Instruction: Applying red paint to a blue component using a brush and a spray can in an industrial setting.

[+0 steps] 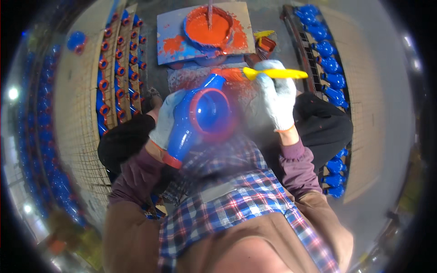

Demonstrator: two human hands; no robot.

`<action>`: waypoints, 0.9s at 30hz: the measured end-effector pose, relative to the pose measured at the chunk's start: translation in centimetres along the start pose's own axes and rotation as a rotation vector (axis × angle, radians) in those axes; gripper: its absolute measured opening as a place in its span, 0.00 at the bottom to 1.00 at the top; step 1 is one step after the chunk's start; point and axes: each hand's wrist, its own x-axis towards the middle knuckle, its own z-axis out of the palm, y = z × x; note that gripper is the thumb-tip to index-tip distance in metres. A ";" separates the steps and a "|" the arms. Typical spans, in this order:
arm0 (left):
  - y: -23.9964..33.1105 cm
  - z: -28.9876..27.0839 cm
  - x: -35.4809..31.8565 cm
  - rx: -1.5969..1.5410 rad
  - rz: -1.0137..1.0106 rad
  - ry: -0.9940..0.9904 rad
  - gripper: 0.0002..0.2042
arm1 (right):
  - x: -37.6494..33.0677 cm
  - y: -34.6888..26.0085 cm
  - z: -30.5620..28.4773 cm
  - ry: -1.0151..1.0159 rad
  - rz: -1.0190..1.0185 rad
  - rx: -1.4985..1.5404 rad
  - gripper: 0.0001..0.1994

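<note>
My left hand [165,123], in a pale work glove, grips the side of a glossy blue pipe tee [183,132]. Its wide round mouth faces up and has a red-painted rim, and the near end carries a red band. My right hand [280,98], gloved as well, holds a paintbrush [284,73] by its yellow handle. The brush lies sideways, its orange-red bristles touching the far end of the tee. Beyond the hands is a round tub [187,34] of orange-red paint with a stick upright in it.
Under the tub is a paint-splashed board [166,34]. A small paint-stained container [266,44] stands to its right. Red-rimmed blue fittings [104,84] fill racks on the left. More blue fittings [334,81] line a rack on the right, beside brown boards [364,113].
</note>
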 end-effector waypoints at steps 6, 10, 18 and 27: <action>-5.9 1.3 -0.7 -1.596 -0.500 -0.373 0.26 | -0.5 1.2 0.1 0.070 0.007 0.204 0.10; -5.7 3.2 1.2 -1.815 -0.521 -0.619 0.25 | -0.6 2.5 0.2 0.117 0.065 0.384 0.15; 2.2 4.2 1.1 -0.918 -0.478 -0.088 0.35 | -1.1 1.6 -0.7 0.126 0.113 0.460 0.14; 6.1 0.8 3.1 0.526 0.245 -0.304 0.46 | -1.1 -4.1 -2.0 0.143 0.035 0.208 0.12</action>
